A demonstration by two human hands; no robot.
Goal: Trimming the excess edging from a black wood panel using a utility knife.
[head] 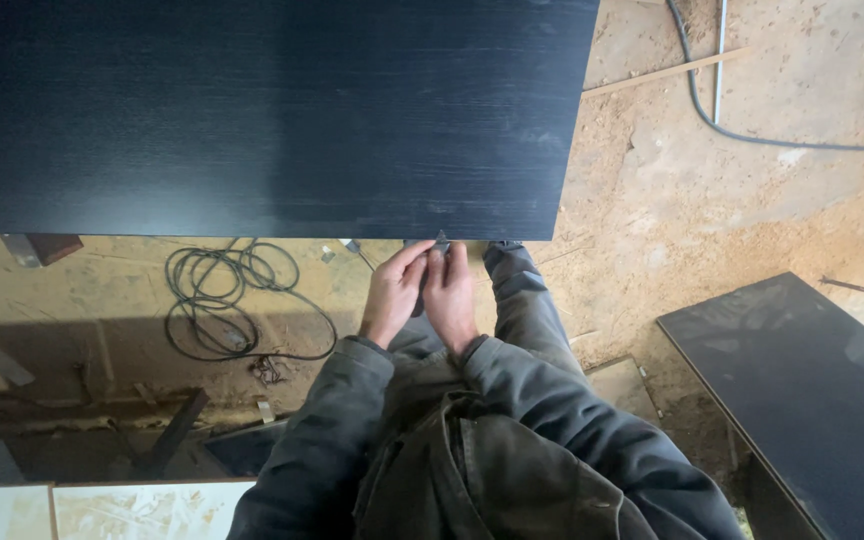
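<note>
Hands: both hands were held close together just below the near edge of the dark panel, side by side and touching.
Left hand: the left hand was seen with fingers curled upward and closed around a small dark object, the fingertips meeting it at the panel's edge.
Right hand: the right hand was laid beside the left, its fingers drawn together and pressed on the same small dark object; a pinch was suggested, though the exact grip was partly hidden.
Small object: only its top was shown, a grey-black piece poking out above the fingertips, touching or just under the panel's near edge; its kind could not be told.
Panel: a large black board with fine wood grain was laid flat across the upper part of the view, its near edge running above the hands.
Sleeves: grey-green jacket sleeves were seen leading down from both wrists.
Floor: a sawdust-covered floor was spread beneath everything.
Cable: a coiled black cable was lying on the floor left of the hands, well apart from them.
Second panel: another dark board was lying at the right, apart from the hands.
Hose: a dark hose was curved across the floor at upper right.
</note>
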